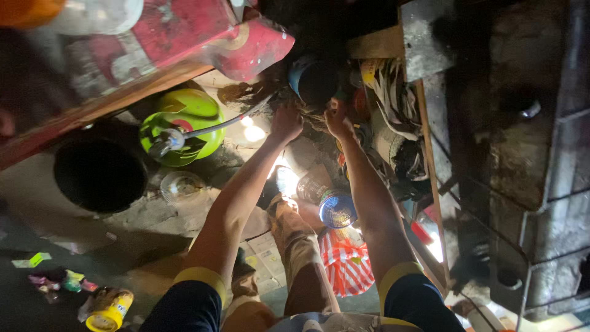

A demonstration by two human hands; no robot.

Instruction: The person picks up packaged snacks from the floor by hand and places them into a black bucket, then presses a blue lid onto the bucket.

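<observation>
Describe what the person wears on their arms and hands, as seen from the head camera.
Both arms wear short dark navy sleeves, each ending in a yellow band: the left sleeve and the right sleeve. Below the bands the forearms are bare. The left hand and right hand wear no gloves. No watch, ring or bracelet can be made out in the dim light.

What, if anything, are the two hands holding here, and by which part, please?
It cannot be told: the left hand and right hand reach into dim clutter below a blue-rimmed container, their grips hidden.
</observation>
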